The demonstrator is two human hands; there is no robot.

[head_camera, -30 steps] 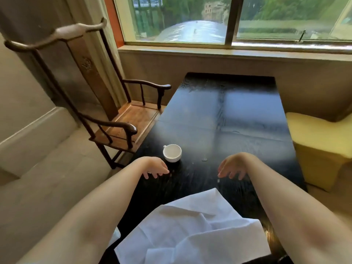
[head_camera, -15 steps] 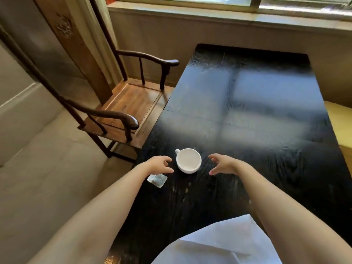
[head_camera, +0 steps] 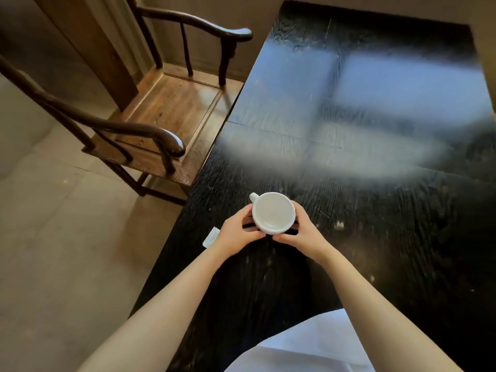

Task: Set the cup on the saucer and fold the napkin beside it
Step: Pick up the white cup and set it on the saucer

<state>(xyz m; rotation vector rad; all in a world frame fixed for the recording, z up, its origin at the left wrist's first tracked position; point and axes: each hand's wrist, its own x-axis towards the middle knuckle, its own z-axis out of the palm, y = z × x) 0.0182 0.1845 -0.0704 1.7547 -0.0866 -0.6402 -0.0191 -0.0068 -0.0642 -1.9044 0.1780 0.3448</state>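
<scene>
The cup (head_camera: 273, 213) was squarely between the left hand (head_camera: 234, 234) and right hand (head_camera: 306, 233), each curled round its wall, handle pointing away-left; I saw no saucer.

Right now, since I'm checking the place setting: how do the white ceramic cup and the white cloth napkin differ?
The white ceramic cup is upright; the white cloth napkin lies spread. The left hand and right hand hold the cup; neither holds the napkin. The cup is farther along the black wooden table; the napkin nearest. Both are white.
</scene>
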